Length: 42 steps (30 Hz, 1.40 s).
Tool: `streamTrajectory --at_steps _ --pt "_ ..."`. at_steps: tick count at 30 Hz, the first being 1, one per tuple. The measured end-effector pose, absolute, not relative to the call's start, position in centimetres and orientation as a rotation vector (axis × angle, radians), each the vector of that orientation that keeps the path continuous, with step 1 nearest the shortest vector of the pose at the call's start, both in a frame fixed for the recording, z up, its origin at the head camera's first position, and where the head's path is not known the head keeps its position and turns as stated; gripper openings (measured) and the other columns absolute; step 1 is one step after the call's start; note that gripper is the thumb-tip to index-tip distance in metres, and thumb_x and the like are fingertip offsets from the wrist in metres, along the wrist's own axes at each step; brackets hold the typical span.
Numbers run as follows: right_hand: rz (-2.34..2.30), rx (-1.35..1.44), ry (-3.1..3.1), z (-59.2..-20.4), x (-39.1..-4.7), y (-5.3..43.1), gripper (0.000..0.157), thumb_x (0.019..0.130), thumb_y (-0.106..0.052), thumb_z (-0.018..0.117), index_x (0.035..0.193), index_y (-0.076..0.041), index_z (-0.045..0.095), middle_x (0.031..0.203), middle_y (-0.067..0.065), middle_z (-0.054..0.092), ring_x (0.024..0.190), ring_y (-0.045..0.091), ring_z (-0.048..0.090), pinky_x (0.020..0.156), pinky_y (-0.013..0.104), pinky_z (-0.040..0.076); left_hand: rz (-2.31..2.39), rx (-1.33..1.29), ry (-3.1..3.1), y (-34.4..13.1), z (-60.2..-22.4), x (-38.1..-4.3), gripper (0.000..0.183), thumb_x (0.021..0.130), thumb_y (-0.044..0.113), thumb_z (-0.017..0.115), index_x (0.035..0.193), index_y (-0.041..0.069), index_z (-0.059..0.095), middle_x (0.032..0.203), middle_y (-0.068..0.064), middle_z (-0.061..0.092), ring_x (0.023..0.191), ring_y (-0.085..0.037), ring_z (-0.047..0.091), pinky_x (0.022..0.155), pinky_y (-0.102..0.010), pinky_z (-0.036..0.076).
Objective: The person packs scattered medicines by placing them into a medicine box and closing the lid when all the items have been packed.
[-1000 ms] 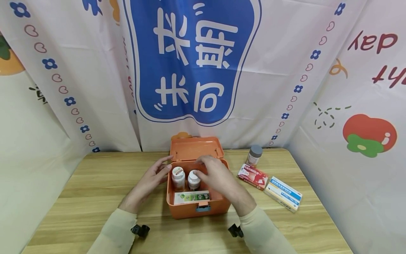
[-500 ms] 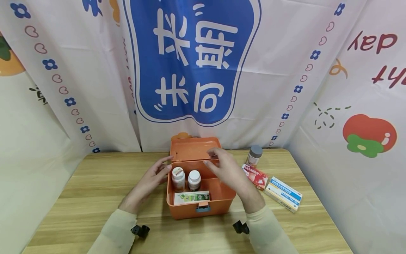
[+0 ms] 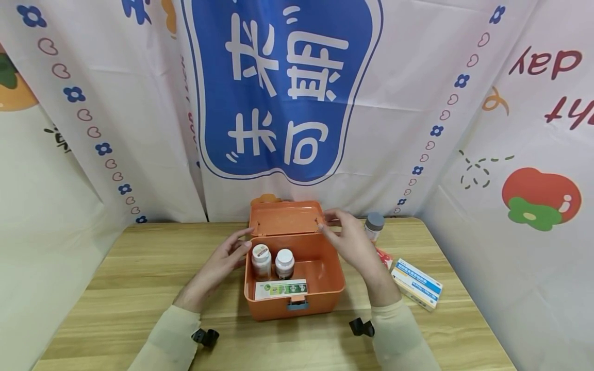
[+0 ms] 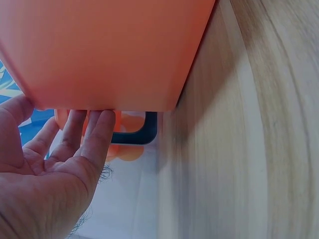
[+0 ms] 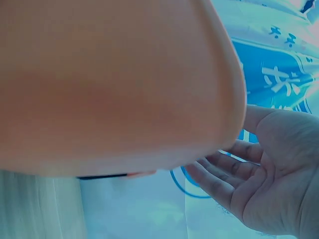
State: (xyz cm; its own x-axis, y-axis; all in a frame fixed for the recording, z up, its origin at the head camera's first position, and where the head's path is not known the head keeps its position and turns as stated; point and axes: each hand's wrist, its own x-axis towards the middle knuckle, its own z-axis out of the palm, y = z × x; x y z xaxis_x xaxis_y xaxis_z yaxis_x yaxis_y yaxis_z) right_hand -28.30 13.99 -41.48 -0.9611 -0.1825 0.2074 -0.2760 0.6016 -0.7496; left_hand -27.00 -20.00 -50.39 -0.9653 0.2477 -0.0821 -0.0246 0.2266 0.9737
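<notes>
An orange lidded case (image 3: 294, 309) stands on the table, its lid (image 3: 287, 219) tipped back. Inside are two white-capped bottles, the left bottle (image 3: 262, 262) and the right bottle (image 3: 284, 264), standing upright behind a white-and-green carton (image 3: 280, 289). My left hand (image 3: 226, 259) is at the case's back left corner, thumb by the rim. In the left wrist view its fingers (image 4: 94, 142) extend loosely along the back side, near a dark handle (image 4: 147, 132). My right hand (image 3: 348, 238) is at the back right corner beside the lid hinge; it holds nothing, its fingers (image 5: 214, 179) relaxed.
Right of the case stand a grey-capped bottle (image 3: 374, 226) and a red box (image 3: 384, 257), partly hidden by my right hand. A blue-and-white box (image 3: 417, 283) lies farther right. A printed curtain (image 3: 287, 93) hangs close behind the lid.
My right hand has left the right white-capped bottle inside the case and moved right to the back right corner. The left hand stays in place.
</notes>
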Motion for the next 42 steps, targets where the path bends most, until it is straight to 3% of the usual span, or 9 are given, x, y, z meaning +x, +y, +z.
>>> streamTrajectory --at_steps 10,24,34,42 --pt "1.243 0.302 -2.673 -42.0 -29.1 16.2 0.033 0.102 -0.029 0.071 0.131 -0.012 0.067 0.13 0.01 0.073 0.123 0.028 0.072 0.099 0.045 0.064 1.823 0.242 2.275 -20.1 -50.5 -27.1 0.058 0.11 0.046 0.054 0.162 0.028 0.039 0.149 -0.021 0.053 0.136 -0.033 0.057 0.113 -0.048 0.056" --pt "1.285 0.168 -2.661 -42.7 -30.3 18.9 0.039 0.105 -0.037 0.067 0.136 -0.015 0.063 0.13 0.009 0.071 0.125 0.03 0.07 0.105 0.05 0.061 1.824 0.256 2.281 -20.2 -50.6 -27.1 0.059 0.11 0.044 0.055 0.163 0.026 0.038 0.147 -0.02 0.054 0.131 -0.027 0.059 0.109 -0.044 0.059" --pt "1.317 0.122 -2.605 -43.3 -30.9 20.2 0.036 0.105 -0.03 0.066 0.135 -0.011 0.063 0.13 0.014 0.07 0.124 0.034 0.07 0.111 0.054 0.055 1.826 0.268 2.27 -20.3 -50.6 -27.0 0.059 0.11 0.043 0.054 0.163 0.025 0.037 0.15 -0.022 0.051 0.135 -0.031 0.058 0.111 -0.046 0.057" --pt "1.316 0.056 -2.604 -43.8 -31.3 21.2 0.037 0.106 -0.03 0.065 0.137 -0.011 0.062 0.135 0.015 0.069 0.129 0.036 0.067 0.11 0.052 0.057 1.823 0.251 2.268 -20.2 -50.5 -27.0 0.058 0.11 0.045 0.055 0.163 0.027 0.038 0.151 -0.021 0.051 0.137 -0.033 0.057 0.111 -0.046 0.058"
